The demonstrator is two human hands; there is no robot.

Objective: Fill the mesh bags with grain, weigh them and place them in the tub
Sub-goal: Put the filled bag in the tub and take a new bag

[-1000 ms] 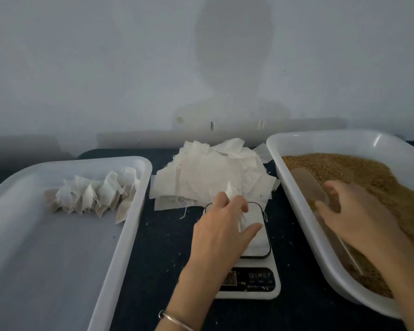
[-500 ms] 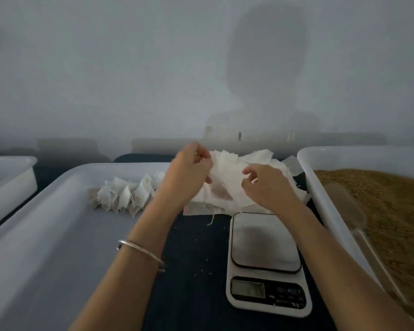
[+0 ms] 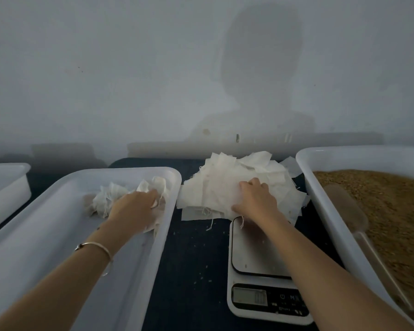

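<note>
1. Head view, looking down on a dark bench (image 3: 191,259): left hand (image 3: 135,206) inside the white tub (image 3: 58,235), resting against the cluster of filled mesh bags (image 3: 120,199) at its far end, fingers lying forward on a bag; whether curled round it or only laid on it cannot be told.
2. Right hand (image 3: 256,199) palm-down on the heap of empty mesh bags (image 3: 237,182) just beyond the digital scale (image 3: 261,271), fingers bent onto the top sheets, thumb at the near edge, seemingly singling one out; no firm pinch visible.
3. Grain (image 3: 380,211) in the right-hand tray (image 3: 320,211), scoop (image 3: 349,211) lying on it, handle toward the viewer. Scale platform bare.
4. Judged step: setting down a finished bag while fetching the next empty one.
5. To do it well: let go of the filled bag upright against its neighbours, mouth up, so no grain spills into the tub.
6. Slide the thumb under one sheet only; thin mesh clings, and loose threads snag, so peel from a corner rather than lifting from the middle.
7. Keep the forearm off the scale platform, which lies right under the wrist, lest the reading drift.
8. Bring the bag toward the grain tray before opening it, so strays fall back there, not onto the bench, already speckled with grains.
</note>
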